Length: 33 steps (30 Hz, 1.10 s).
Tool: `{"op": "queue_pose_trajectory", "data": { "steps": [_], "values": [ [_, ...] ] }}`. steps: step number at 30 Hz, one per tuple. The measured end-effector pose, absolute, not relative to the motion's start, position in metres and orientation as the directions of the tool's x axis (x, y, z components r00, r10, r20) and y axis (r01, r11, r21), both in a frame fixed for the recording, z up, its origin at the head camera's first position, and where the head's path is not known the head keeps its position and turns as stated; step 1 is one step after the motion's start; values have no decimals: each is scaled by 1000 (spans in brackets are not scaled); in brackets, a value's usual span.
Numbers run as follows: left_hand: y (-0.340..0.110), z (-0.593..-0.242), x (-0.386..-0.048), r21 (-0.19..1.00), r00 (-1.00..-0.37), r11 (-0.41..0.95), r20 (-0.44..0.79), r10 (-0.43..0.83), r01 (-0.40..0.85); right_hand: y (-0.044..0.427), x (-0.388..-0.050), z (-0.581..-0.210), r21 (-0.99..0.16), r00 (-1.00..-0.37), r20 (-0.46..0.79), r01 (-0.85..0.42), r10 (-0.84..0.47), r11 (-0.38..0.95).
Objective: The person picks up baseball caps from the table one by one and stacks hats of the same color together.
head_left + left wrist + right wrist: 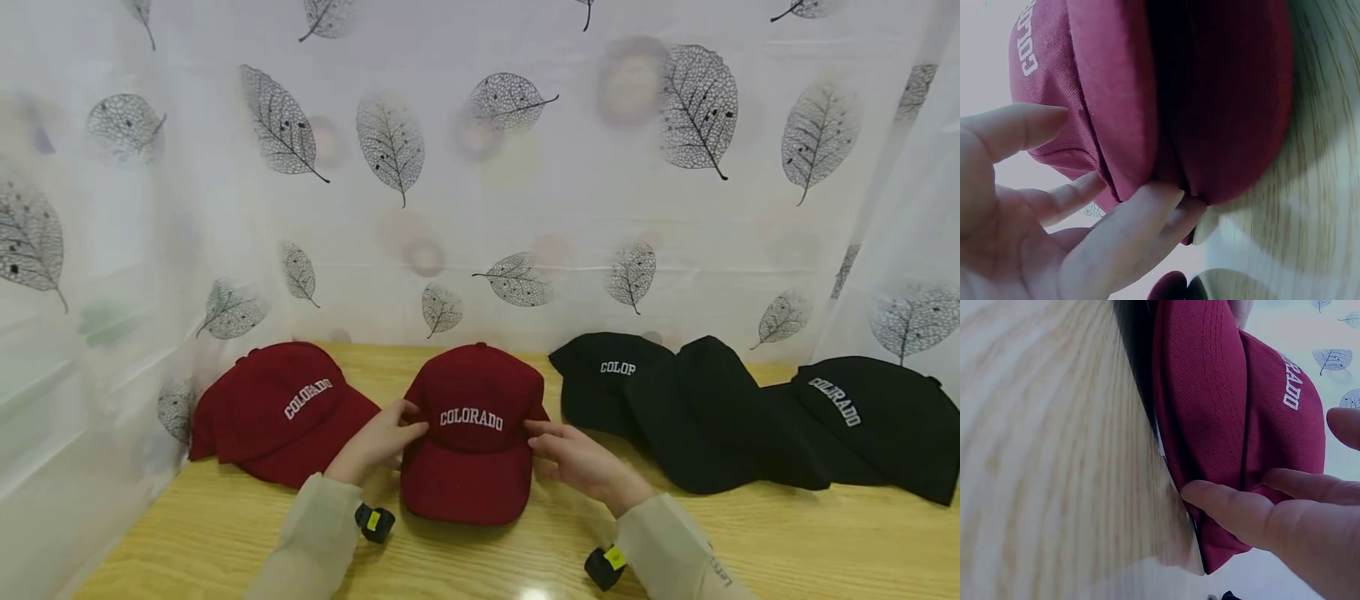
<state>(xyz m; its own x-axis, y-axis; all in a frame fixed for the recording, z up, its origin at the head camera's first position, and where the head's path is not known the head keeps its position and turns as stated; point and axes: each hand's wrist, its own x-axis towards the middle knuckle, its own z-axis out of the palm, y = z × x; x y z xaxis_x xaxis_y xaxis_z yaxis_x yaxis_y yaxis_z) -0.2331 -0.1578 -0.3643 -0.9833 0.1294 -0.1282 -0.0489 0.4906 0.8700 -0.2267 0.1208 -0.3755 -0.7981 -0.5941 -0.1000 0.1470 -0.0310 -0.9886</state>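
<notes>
A dark red cap (470,417) with white COLORADO lettering stands at the centre of the table, its brim toward me. In the left wrist view, a second red brim (1235,106) shows beneath the upper one (1113,81). My left hand (378,442) is at the cap's left side, its fingertips touching near the corner of the brim. On the opposite side, my right hand (581,458) touches the cap with extended fingers. In the right wrist view, one fingertip (1197,490) lies against the brim's side; the thumb stands apart from the fabric.
Another red COLORADO cap (277,417) sits to the left, close to my left forearm. Several black caps (697,417) overlap in a row at the right. Behind the wooden table (450,567) hangs a pale curtain (555,200) with leaf prints.
</notes>
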Motion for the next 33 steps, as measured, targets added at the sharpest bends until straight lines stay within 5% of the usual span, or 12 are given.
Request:
{"op": "queue_pose_trajectory", "data": {
  "steps": [14,33],
  "values": [
    [-159,-366,-236,813,-984,582,-116,138,-14,120,-227,-376,-984,-811,-149,179,-565,2],
    [-167,-370,-237,907,-964,418,-154,219,-50,125,-222,-370,-975,-830,-188,95,-526,200]
  ]
}}
